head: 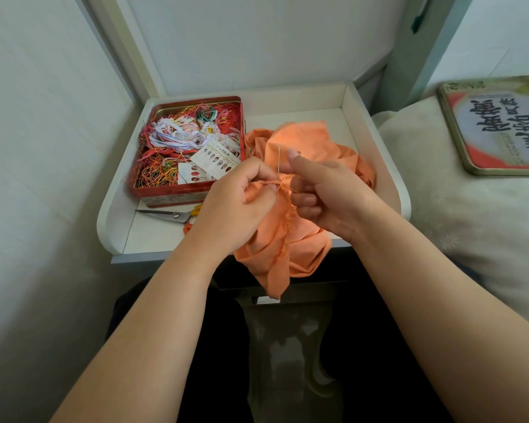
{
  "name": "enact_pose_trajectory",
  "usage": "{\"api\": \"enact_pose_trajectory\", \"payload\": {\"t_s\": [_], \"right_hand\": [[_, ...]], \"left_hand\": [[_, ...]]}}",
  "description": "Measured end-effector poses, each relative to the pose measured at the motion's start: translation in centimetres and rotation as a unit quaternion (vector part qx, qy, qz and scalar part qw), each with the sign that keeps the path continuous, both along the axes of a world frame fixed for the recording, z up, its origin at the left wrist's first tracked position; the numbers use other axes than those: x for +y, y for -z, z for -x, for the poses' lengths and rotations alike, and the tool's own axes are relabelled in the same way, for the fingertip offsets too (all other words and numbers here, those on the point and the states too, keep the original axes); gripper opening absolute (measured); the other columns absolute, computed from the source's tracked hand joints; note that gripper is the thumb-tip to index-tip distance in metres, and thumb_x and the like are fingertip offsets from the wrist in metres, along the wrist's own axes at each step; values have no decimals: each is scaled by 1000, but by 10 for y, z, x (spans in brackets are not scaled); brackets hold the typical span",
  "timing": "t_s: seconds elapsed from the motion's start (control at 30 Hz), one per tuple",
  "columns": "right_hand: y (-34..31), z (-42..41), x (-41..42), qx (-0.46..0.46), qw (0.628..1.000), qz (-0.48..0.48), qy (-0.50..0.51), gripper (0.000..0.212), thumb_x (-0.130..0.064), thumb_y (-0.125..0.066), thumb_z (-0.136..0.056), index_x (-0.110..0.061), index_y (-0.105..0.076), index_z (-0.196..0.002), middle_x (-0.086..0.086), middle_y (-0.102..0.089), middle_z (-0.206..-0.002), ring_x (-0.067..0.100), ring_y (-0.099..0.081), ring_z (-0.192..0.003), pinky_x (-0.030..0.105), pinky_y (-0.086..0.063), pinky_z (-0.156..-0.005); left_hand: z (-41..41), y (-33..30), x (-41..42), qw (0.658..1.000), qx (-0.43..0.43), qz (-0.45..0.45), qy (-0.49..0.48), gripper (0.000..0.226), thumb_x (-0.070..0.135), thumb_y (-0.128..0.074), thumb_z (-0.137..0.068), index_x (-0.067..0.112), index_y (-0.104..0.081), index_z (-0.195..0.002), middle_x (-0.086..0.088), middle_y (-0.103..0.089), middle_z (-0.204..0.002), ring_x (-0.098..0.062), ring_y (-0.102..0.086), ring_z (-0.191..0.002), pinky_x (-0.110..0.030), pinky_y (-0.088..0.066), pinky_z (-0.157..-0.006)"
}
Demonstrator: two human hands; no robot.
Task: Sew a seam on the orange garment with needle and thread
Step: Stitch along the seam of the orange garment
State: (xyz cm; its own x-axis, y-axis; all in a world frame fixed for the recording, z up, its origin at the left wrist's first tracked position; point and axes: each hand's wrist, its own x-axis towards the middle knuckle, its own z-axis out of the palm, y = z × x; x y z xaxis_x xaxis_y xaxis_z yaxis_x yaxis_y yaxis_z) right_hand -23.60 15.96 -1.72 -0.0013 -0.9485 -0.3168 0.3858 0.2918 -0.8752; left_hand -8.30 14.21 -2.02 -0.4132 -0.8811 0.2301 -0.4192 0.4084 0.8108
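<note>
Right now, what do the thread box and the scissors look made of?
Thread box: likely painted tin, judging by its thin rolled rim and glossy red printed wall. Scissors: bare metal blades with a grey sheen; the yellow-orange handles look like plastic, though mostly hidden.

Matt orange cloth garment (pixel 290 239), glossy red metal tin (pixel 193 195), steel-bladed scissors (pixel 165 214)

Both bare forearms come in from the bottom corners, left from 7 o'clock, right from 5 o'clock, and the hands meet around the middle. The left hand (pixel 237 196) is curled up, thumb and fingers pinching something at its 3 o'clock side. The right hand (pixel 327 193) has its thumb sticking up toward 12 o'clock, other fingers curled in toward 9 o'clock, knuckles nearly touching the left.
</note>
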Motion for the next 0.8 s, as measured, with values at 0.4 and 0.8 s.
{"api": "enact_pose_trajectory", "payload": {"t_s": [0.4,0.8], "right_hand": [[-4,1,-2,241,958,105,113,31,-24,-47,-101,-14,-62,-75,-9,-43,-44,7,-35,-35,18,-28,-40],[-2,3,-3,229,945,193,134,31,-24,-39,-104,-10,-54,-82,5,-56,-68,14,-52,-54,27,-45,-51]], "left_hand": [[-1,-1,1,997,-31,-42,56,16,14,-60,-90,27,-65,-82,17,-65,-79,1,-61,-78,-11,-43,-71],[2,0,2,998,-50,-24,13,7,32,-65,-90,28,-66,-84,10,-66,-78,-1,-59,-76,-15,-42,-67]]}}
